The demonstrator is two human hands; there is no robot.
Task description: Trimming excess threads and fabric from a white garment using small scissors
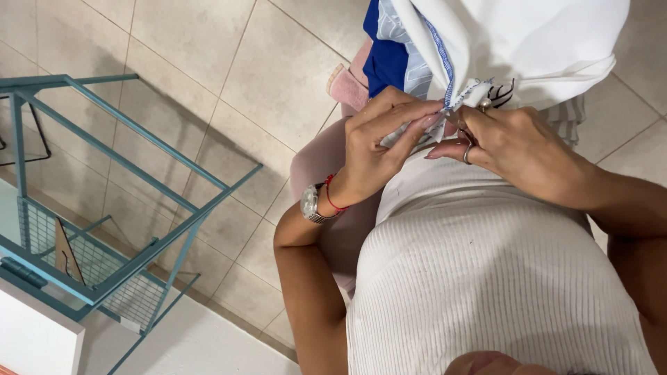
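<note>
A white cloth (528, 42) with blue-striped edging hangs down over my lap from the top of the view. My left hand (379, 142) pinches its blue-striped hem between fingertips, a watch and a red cord on that wrist. My right hand (517, 149), with rings on two fingers, grips the same edge close beside it, fingers curled. Both hands meet at the hem, just above my white ribbed top (486, 278). Blue and striped folds (392, 48) of fabric lie behind the hands.
A teal metal-frame rack (104, 208) with a wire-mesh shelf stands at the left on the beige tiled floor (229, 83). A white surface (35, 340) fills the bottom-left corner. My foot in a pink slipper (346, 87) rests on the tiles.
</note>
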